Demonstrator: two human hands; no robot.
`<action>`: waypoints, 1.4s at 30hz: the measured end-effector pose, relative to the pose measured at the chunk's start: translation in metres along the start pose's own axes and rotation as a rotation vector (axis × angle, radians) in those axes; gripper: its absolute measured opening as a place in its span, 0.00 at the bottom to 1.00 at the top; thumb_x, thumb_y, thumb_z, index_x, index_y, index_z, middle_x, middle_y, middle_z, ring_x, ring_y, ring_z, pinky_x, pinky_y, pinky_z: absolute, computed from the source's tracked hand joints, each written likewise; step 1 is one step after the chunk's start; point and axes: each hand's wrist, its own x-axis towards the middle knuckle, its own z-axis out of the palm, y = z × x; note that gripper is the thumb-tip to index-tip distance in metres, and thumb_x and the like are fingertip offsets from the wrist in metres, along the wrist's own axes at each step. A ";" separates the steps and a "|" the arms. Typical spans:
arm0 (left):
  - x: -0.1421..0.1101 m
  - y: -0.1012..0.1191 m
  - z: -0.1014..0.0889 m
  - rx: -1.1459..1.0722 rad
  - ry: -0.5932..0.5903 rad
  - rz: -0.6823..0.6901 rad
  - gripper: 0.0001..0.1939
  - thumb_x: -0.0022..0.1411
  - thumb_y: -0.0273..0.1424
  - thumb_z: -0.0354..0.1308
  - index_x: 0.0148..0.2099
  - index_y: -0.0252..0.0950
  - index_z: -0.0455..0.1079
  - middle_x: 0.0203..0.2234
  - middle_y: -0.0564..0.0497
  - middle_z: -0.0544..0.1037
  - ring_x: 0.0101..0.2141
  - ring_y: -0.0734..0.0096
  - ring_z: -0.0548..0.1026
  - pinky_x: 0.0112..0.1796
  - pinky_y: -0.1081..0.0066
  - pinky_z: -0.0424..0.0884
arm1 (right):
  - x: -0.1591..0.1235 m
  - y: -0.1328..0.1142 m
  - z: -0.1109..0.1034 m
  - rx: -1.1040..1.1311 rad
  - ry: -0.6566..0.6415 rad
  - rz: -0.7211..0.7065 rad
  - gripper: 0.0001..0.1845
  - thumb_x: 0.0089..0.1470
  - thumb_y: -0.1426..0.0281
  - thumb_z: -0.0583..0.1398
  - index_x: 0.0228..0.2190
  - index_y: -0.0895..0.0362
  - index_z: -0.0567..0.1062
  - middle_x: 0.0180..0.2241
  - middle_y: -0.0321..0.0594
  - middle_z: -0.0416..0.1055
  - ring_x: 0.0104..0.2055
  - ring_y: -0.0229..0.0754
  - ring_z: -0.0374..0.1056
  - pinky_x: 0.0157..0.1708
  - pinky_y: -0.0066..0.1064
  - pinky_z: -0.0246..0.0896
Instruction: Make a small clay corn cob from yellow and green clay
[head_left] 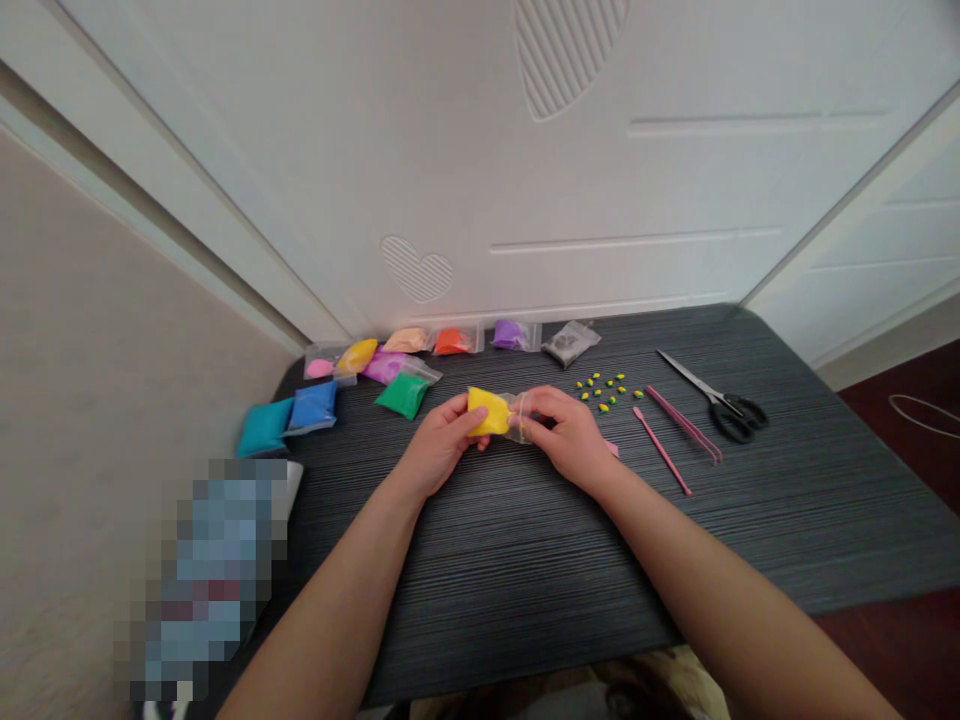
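A small clear zip bag of yellow modelling clay (488, 412) is held between both hands above the table. My left hand (444, 437) is closed on the clay-filled end, its thumb lying across the front. At the bag's transparent mouth, the fingers of my right hand (556, 425) pinch the plastic. Just beyond the right hand lie several tiny yellow-and-green clay pieces (602, 391). A bit of something pink (613, 449) shows from under the right wrist, mostly hidden.
Bags of clay line the back and left, among them a green bag (406, 395), a purple bag (511, 335) and a blue bag (312, 405). To the right lie a pink stick tool (661, 450), pink tweezers (682, 424) and black-handled scissors (724, 402). A white panel (450, 150) stands behind the table.
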 end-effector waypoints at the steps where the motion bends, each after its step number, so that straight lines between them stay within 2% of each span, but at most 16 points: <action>1: 0.000 0.000 0.000 0.003 -0.001 -0.001 0.07 0.54 0.29 0.55 0.36 0.32 0.68 0.28 0.51 0.70 0.24 0.80 0.65 0.23 0.78 0.62 | 0.000 0.000 0.000 -0.002 -0.004 -0.002 0.05 0.49 0.71 0.58 0.31 0.53 0.74 0.34 0.38 0.70 0.38 0.37 0.65 0.41 0.31 0.60; 7: 0.000 0.002 0.000 -0.008 0.000 -0.023 0.07 0.54 0.29 0.55 0.35 0.31 0.67 0.27 0.51 0.70 0.24 0.80 0.65 0.23 0.78 0.62 | 0.001 -0.004 -0.001 0.029 -0.035 0.011 0.05 0.50 0.72 0.57 0.30 0.54 0.73 0.34 0.37 0.69 0.38 0.36 0.64 0.40 0.30 0.59; 14: 0.001 0.004 -0.001 -0.083 0.030 -0.002 0.07 0.53 0.28 0.56 0.36 0.31 0.68 0.27 0.52 0.71 0.23 0.81 0.65 0.21 0.79 0.62 | 0.007 0.001 -0.010 0.287 -0.046 0.190 0.05 0.48 0.67 0.58 0.28 0.54 0.73 0.40 0.38 0.67 0.43 0.38 0.63 0.42 0.32 0.58; 17: 0.001 0.004 -0.002 -0.122 0.051 0.004 0.07 0.53 0.28 0.56 0.36 0.31 0.68 0.28 0.51 0.71 0.23 0.81 0.65 0.21 0.79 0.62 | 0.008 0.002 -0.013 0.342 -0.030 0.200 0.05 0.47 0.67 0.59 0.28 0.54 0.73 0.39 0.37 0.67 0.44 0.38 0.63 0.44 0.33 0.58; 20: 0.002 0.005 -0.001 -0.130 0.058 -0.002 0.08 0.52 0.28 0.57 0.35 0.31 0.68 0.27 0.51 0.71 0.23 0.80 0.65 0.21 0.78 0.62 | 0.007 0.002 -0.013 0.296 -0.034 0.175 0.07 0.47 0.67 0.59 0.31 0.53 0.73 0.39 0.38 0.68 0.42 0.38 0.64 0.40 0.32 0.59; 24: 0.002 0.004 -0.001 -0.121 0.061 -0.014 0.08 0.51 0.28 0.58 0.35 0.30 0.68 0.27 0.51 0.71 0.23 0.80 0.66 0.21 0.78 0.62 | 0.005 0.000 -0.011 0.121 -0.084 0.112 0.13 0.48 0.69 0.58 0.38 0.51 0.73 0.40 0.38 0.68 0.41 0.38 0.64 0.36 0.31 0.60; 29: 0.001 0.004 0.001 -0.055 0.022 -0.017 0.08 0.52 0.28 0.57 0.36 0.30 0.68 0.27 0.49 0.71 0.23 0.79 0.66 0.22 0.78 0.62 | 0.003 0.000 -0.006 0.050 -0.060 0.036 0.11 0.49 0.68 0.59 0.37 0.51 0.74 0.37 0.38 0.70 0.41 0.38 0.65 0.43 0.32 0.58; 35: 0.000 0.003 0.001 -0.025 -0.001 -0.022 0.08 0.54 0.28 0.55 0.37 0.30 0.68 0.29 0.49 0.71 0.24 0.79 0.65 0.22 0.79 0.63 | 0.002 -0.001 -0.004 0.040 -0.040 0.025 0.07 0.49 0.70 0.58 0.33 0.52 0.75 0.35 0.37 0.71 0.39 0.38 0.66 0.43 0.33 0.59; 39: 0.001 0.003 -0.001 -0.063 0.006 -0.030 0.08 0.53 0.28 0.56 0.37 0.30 0.68 0.29 0.49 0.70 0.24 0.79 0.66 0.22 0.79 0.63 | 0.005 -0.002 -0.010 0.198 -0.099 0.110 0.04 0.47 0.69 0.59 0.28 0.54 0.75 0.37 0.37 0.70 0.41 0.38 0.65 0.44 0.33 0.57; 42: 0.002 0.006 -0.004 -0.152 0.051 -0.008 0.07 0.53 0.27 0.56 0.36 0.30 0.68 0.29 0.50 0.71 0.24 0.80 0.66 0.21 0.80 0.64 | 0.009 -0.001 -0.020 0.457 -0.093 0.273 0.04 0.47 0.67 0.60 0.27 0.54 0.74 0.40 0.36 0.69 0.43 0.37 0.64 0.44 0.32 0.57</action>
